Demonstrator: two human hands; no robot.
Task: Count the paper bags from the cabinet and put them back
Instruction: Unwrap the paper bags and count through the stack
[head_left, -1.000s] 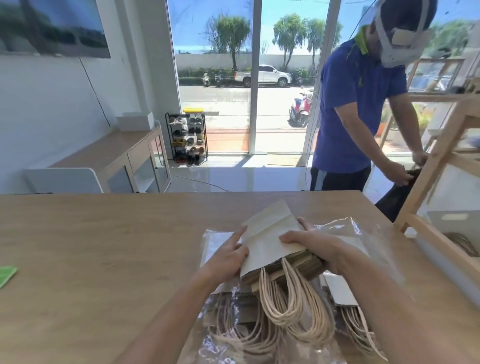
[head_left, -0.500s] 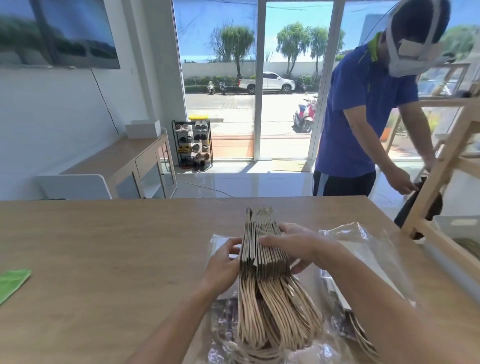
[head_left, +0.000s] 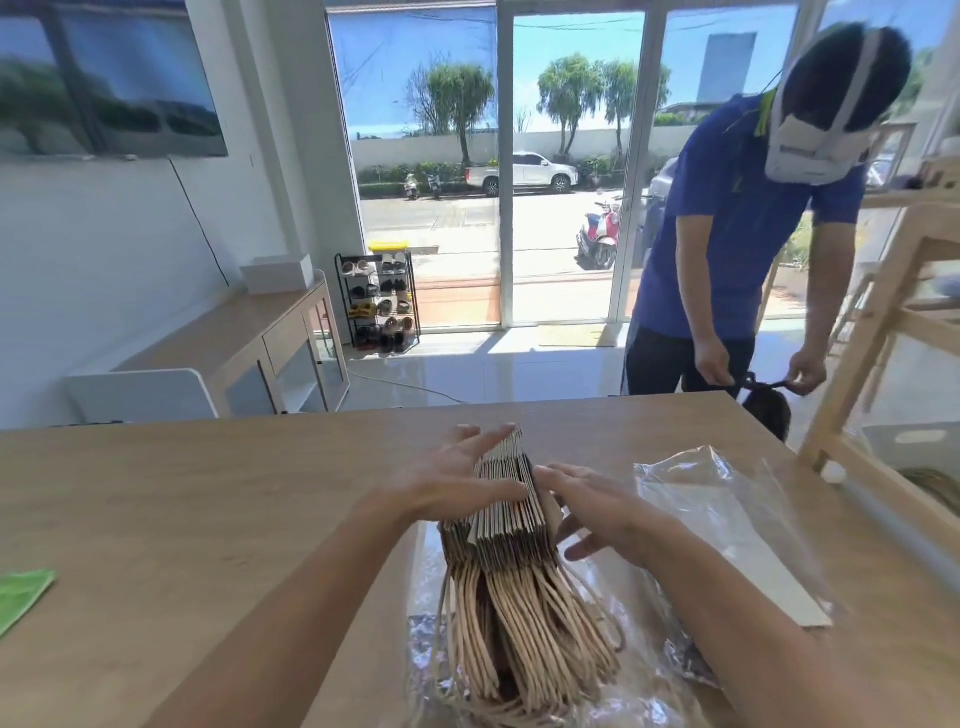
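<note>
Item one: paper bags (head_left: 511, 512), brown, a thick stack standing on edge on the wooden table (head_left: 156, 519), midway between our two hands. Their twisted paper handles (head_left: 519, 639) fan out toward us.

Item two: our left hand (head_left: 457, 483), fingers straight, laid flat against the left face of the stack with the thumb over the bag edges. It presses but does not grasp.

Item three: our right hand (head_left: 597, 509), fingers straight and spread, touching the right face of the stack. Nothing is clasped.

Item four: clear plastic wrapper (head_left: 727, 519), crumpled, lying under the handles and out to the right.

Item five: green sheet (head_left: 21, 597), at the table's left edge, well apart from the bags.

Item six: a person in a blue shirt (head_left: 727, 234) beyond the table, both hands on a black bag (head_left: 763, 405), beside a wooden shelf frame (head_left: 883, 312).
</note>
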